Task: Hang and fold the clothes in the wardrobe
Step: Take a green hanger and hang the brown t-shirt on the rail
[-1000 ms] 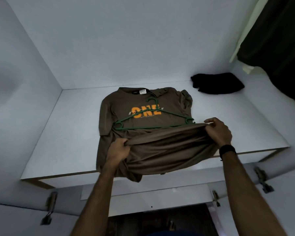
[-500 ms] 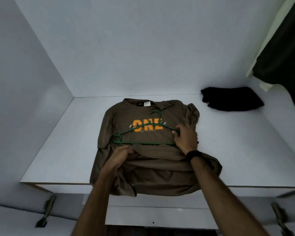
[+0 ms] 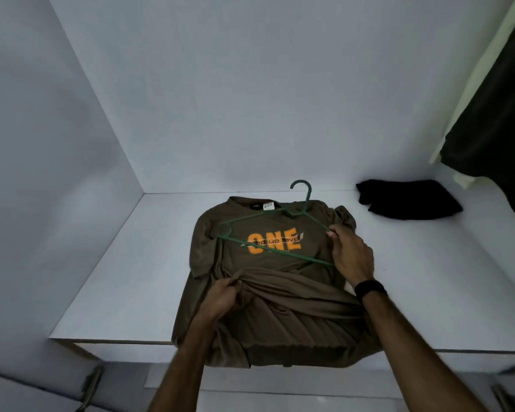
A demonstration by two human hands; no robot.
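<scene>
A brown T-shirt [image 3: 217, 257] with an orange "ONE" print lies face up on the white wardrobe shelf [image 3: 107, 278], its hem bunched and hanging over the front edge. A green plastic hanger [image 3: 262, 220] sits tilted above the shirt's chest, its hook pointing toward the back wall. My right hand [image 3: 351, 254] grips the hanger's right end. My left hand [image 3: 220, 295] grips the bunched lower fabric at the shirt's left side.
A folded black garment [image 3: 407, 199] lies at the back right of the shelf. Dark clothes [image 3: 493, 114] hang at the right edge. Metal hinges [image 3: 89, 388] show below the shelf front. White walls close the left and back.
My right hand let go of the hem, moved onto the hanger and lifted its right end. The hanger swung up toward the collar. My left hand kept hold of the bunched fabric.
</scene>
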